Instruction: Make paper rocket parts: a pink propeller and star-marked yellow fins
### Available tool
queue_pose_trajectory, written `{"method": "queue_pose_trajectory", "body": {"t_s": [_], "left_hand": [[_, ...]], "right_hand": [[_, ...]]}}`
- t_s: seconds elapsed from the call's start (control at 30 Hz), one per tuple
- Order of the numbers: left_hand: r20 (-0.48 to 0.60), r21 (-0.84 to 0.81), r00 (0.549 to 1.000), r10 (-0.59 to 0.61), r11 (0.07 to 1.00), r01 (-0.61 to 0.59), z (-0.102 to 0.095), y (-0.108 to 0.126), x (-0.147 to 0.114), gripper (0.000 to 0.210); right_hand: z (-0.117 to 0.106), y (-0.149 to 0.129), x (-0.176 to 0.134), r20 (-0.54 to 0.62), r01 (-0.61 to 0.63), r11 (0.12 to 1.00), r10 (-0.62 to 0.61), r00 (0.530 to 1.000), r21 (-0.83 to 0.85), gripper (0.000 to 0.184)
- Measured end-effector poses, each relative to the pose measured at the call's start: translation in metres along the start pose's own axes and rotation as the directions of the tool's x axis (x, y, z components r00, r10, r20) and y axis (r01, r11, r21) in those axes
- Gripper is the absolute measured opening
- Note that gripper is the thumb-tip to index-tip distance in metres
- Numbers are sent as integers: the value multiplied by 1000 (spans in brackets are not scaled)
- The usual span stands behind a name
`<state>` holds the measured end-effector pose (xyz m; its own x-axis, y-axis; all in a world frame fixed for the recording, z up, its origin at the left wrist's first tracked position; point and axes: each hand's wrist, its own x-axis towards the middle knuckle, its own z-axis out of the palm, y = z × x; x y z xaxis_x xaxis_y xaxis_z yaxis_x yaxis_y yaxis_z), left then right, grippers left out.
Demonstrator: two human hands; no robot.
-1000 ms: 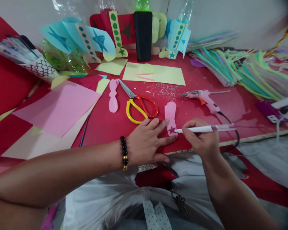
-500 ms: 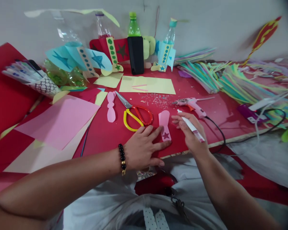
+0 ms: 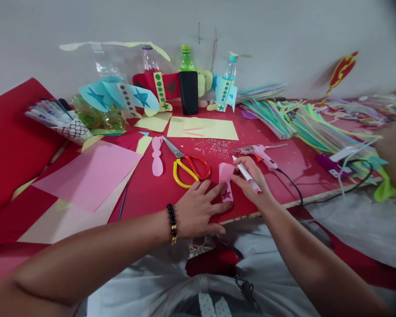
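I saw a pink cutout [image 3: 157,164] left of the scissors [image 3: 186,166]. The left hand [image 3: 197,210], spread on their near side, rested fingers on a pink strip [image 3: 225,170] (star-marked) right of them; farther right, the right hand [image 3: 257,177] clasped a white pen [image 3: 246,173].

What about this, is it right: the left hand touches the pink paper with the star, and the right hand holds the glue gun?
Not the glue gun: the head view shows the right hand holding a white pen. The left hand touches that paper.
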<state>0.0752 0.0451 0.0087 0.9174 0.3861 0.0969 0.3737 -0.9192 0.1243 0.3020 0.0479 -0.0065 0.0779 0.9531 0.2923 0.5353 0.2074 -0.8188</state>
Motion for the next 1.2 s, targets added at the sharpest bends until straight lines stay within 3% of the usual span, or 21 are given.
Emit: {"method": "queue_pose_trajectory", "body": {"t_s": [0.2,0.37,0.53,0.63,0.77,0.9,1.07,1.2], "left_hand": [[-39,17,998,-52,998,52,-1,1,2,61],[-116,-13,990,-80,997,79,-4,3,3,51],[-285,-89,958,-35,996,10,-10,3,3,36],[-383,-74,921,78,991,-115,-14,4,1,25],[-314,-22,901,300,946,-323,-13,6,1,24],[-214,-33,938,273,957,-287,-4,6,6,18],[-201,-44,937,286,953,-300,-2,5,6,16],[-186,-34,937,296,951,-308,-5,5,5,14]], "right_hand": [[-9,-3,-17,-194,-17,973,-29,981,-231,33],[-7,-7,-33,-266,4,946,-96,959,-325,30],[-3,-14,-37,-244,-2,938,-88,966,-347,26],[1,-18,-35,-249,-10,934,-85,965,-358,25],[8,-22,-33,-211,-42,949,-26,977,-313,25],[7,-21,-33,-138,-133,982,114,984,-131,25],[-11,-16,-27,-106,-14,980,-7,994,-197,20],[-17,-11,-13,9,47,973,-47,999,-225,20]]}}
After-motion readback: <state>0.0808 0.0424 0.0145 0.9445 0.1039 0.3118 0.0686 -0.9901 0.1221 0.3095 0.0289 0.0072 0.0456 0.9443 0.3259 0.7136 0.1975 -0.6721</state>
